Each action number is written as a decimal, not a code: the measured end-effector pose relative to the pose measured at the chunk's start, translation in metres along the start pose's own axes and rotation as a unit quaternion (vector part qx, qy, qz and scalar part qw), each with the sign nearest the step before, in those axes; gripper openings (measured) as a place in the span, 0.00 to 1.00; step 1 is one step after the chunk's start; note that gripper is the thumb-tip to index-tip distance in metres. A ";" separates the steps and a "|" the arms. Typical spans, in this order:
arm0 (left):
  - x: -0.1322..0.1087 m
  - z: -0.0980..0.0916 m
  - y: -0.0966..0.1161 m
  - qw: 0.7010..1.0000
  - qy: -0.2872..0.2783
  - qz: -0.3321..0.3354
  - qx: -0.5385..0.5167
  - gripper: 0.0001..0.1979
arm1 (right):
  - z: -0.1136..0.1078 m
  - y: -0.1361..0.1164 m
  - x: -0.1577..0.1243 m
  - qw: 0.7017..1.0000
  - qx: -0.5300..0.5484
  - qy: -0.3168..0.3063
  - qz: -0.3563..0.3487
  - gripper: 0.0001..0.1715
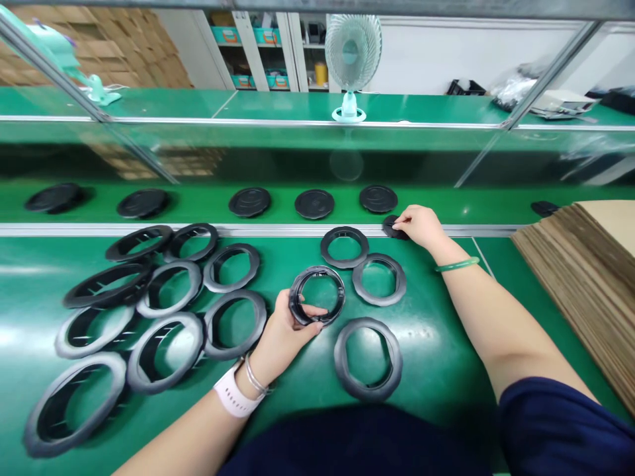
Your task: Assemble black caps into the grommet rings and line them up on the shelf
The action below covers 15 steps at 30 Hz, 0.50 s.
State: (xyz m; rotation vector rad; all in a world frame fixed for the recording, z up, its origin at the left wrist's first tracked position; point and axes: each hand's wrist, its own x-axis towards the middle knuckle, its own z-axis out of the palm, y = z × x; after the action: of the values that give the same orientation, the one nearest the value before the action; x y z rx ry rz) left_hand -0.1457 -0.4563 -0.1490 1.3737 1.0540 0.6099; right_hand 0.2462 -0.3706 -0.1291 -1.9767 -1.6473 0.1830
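Observation:
My left hand (290, 328) grips a black ring (296, 291) by its lower left side, raised over the green table near the middle. Farther off to the right, my right hand (415, 225) pinches the edge of a small black disc (391, 227) at the metal rail. Two grey-black rings (380, 279) touch each other between my hands, and another ring (368, 360) lies nearer to me. At the left, several rings (166, 354) lie close together, some overlapping.
Beyond the metal rail (278, 230), several black round discs (314, 204) lie in a row on a green strip. A stack of cardboard sheets (585, 264) stands at the right. A fan (353, 59) is behind the clear panel.

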 end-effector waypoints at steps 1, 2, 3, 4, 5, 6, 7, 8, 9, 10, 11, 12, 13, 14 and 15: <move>-0.001 0.001 0.000 1.000 0.002 0.000 -0.004 0.27 | 0.000 -0.011 -0.004 1.000 0.022 0.003 -0.017 0.04; -0.001 0.001 0.000 1.000 0.005 0.002 -0.007 0.27 | 0.001 -0.025 -0.010 0.998 0.055 0.006 -0.040 0.05; -0.002 0.002 0.001 1.000 0.008 0.005 -0.007 0.27 | 0.000 -0.040 -0.017 0.993 0.096 0.008 -0.066 0.05; -0.002 0.002 0.001 1.000 0.012 0.008 -0.006 0.26 | 0.000 -0.057 -0.027 0.986 0.136 0.003 -0.097 0.05; -0.002 0.002 0.001 1.000 0.017 0.011 -0.004 0.26 | -0.001 -0.075 -0.038 0.977 0.167 -0.010 -0.130 0.05; -0.002 0.002 0.000 1.000 0.020 0.011 -0.001 0.26 | -0.001 -0.091 -0.050 0.968 0.187 -0.029 -0.164 0.04; -0.002 0.002 0.000 1.000 0.020 0.010 0.001 0.26 | 0.000 -0.106 -0.062 0.959 0.197 -0.054 -0.198 0.04; -0.002 0.002 0.000 1.000 0.018 0.009 0.001 0.25 | 0.002 -0.119 -0.074 0.949 0.199 -0.077 -0.233 0.03; -0.003 0.002 -0.001 1.000 0.016 0.009 -0.002 0.25 | 0.005 -0.129 -0.086 0.940 0.193 -0.096 -0.264 0.03; -0.003 0.003 -0.002 1.000 0.013 0.010 -0.005 0.26 | 0.009 -0.137 -0.096 0.933 0.181 -0.109 -0.292 0.02; -0.003 0.003 -0.002 1.000 0.012 0.012 -0.008 0.26 | 0.015 -0.142 -0.105 0.928 0.163 -0.113 -0.316 0.02; -0.003 0.003 -0.003 1.000 0.011 0.015 -0.010 0.28 | 0.021 -0.145 -0.112 0.923 0.143 -0.110 -0.338 0.03; -0.003 0.004 -0.004 1.000 0.011 0.018 -0.010 0.29 | 0.028 -0.146 -0.117 0.920 0.122 -0.102 -0.358 0.05; -0.003 0.004 -0.004 1.000 0.010 0.021 -0.007 0.29 | 0.034 -0.146 -0.121 0.917 0.102 -0.091 -0.376 0.07; -0.004 0.005 -0.005 1.000 0.009 0.022 -0.002 0.29 | 0.039 -0.145 -0.124 0.913 0.085 -0.078 -0.392 0.09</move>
State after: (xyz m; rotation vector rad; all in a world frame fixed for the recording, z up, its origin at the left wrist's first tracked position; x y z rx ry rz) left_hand -0.1443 -0.4623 -0.1534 1.3929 1.0381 0.6582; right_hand 0.0734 -0.4611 -0.1203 -1.0703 -2.3011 0.1671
